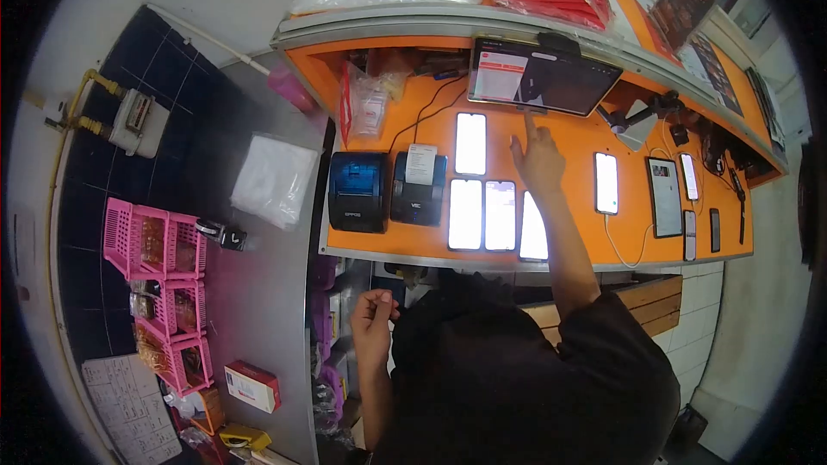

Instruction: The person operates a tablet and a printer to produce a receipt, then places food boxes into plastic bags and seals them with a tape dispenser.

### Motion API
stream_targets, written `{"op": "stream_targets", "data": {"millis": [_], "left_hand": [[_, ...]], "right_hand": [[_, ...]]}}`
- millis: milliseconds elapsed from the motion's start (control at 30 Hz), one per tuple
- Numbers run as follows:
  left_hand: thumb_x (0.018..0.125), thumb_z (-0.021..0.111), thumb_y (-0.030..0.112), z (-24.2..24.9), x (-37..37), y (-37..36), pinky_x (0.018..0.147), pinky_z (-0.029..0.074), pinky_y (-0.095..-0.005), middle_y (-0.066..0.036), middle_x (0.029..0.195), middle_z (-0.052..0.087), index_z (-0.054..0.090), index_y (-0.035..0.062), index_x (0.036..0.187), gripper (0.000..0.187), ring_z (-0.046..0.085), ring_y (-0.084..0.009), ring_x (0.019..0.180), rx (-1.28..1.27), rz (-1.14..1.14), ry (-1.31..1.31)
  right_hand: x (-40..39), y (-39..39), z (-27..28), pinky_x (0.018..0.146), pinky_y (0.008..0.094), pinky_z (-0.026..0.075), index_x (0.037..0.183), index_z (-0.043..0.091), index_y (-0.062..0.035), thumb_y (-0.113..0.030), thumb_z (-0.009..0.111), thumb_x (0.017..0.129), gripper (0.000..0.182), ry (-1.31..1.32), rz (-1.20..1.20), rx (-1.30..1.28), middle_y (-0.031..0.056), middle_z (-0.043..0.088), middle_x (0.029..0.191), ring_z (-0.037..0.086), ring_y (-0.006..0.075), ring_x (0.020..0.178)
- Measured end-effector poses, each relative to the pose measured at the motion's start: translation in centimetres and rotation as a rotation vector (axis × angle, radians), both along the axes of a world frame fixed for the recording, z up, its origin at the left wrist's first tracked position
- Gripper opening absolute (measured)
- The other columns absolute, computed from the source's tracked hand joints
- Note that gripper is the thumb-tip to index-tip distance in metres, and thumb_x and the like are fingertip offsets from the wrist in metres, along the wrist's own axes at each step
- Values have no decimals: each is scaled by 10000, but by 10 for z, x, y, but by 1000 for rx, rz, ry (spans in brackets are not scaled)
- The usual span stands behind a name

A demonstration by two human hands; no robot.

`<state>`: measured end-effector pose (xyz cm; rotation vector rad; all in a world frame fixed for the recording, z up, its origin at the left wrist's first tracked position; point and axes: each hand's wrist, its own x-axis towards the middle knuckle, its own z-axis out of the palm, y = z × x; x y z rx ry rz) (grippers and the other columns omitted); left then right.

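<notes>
My right hand [541, 159] reaches over the orange counter [379, 112], index finger stretched out just below the lower edge of a tablet [544, 76]. The tablet stands tilted, its screen lit with a red and white panel on the left. Several phones with bright white screens lie near this hand: one phone [470, 144] to its left, another phone [606, 182] on a cable to its right, and a phone [533, 228] partly under my forearm. In front of the counter my left hand [374, 319] hangs with curled fingers; nothing shows in it.
Two receipt printers, one blue-lidded [358, 191] and one with paper out [419, 185], stand left on the counter. A dark-framed tablet [664, 197] and cables lie right. The steel table [258, 293] bears a white plastic stack [276, 181], pink baskets [159, 241] and a red-white box [252, 386].
</notes>
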<state>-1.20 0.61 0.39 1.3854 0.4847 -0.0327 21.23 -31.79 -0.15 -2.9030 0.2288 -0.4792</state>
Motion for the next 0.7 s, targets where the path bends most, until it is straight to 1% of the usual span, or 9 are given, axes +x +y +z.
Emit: {"op": "stream_targets", "data": {"millis": [67,133,200,333,533,700], "left_hand": [[948,616,131,1,2,-1,648,456,-226,-33,802,611,608,23,971,111,547,-84,687,24,-27,-2],[953,607,127,2,3,-6,649,452,-223,-31,814,610,608,25,971,103,544,-77,693,-28,-14,-21],[956,604,126,1,1,-7,651,452,-222,-30,818,610,608,25,970,102,544,-76,694,-18,-27,-24],[957,605,137,3,-1,-6,659,452,-222,-29,817,609,608,28,969,110,546,-76,695,-2,-28,12],[956,611,157,2,-5,-1,662,456,-230,-30,811,611,608,29,975,129,547,-80,687,-38,21,17],[953,613,151,2,-6,-2,660,460,-237,-31,811,614,607,28,977,125,548,-83,684,-52,33,6]], "right_hand": [[-9,8,-3,643,418,550,1488,342,-176,-342,581,919,639,14,30,14,162,604,1008,667,299,827],[-10,14,-7,636,415,551,1482,355,-176,-342,583,919,630,38,56,26,160,602,1003,667,296,806],[-6,17,-12,618,406,548,1480,357,-183,-341,588,918,628,-21,113,-6,152,593,966,664,284,777],[8,18,-13,606,399,547,1477,364,-195,-335,590,920,617,-60,136,-43,142,587,924,661,279,753],[15,19,-15,606,400,546,1486,346,-223,-330,596,919,628,-46,147,-58,137,590,922,660,278,764],[18,21,-10,594,402,543,1516,280,-238,-350,596,917,686,9,129,-32,134,592,923,660,287,767]]}}
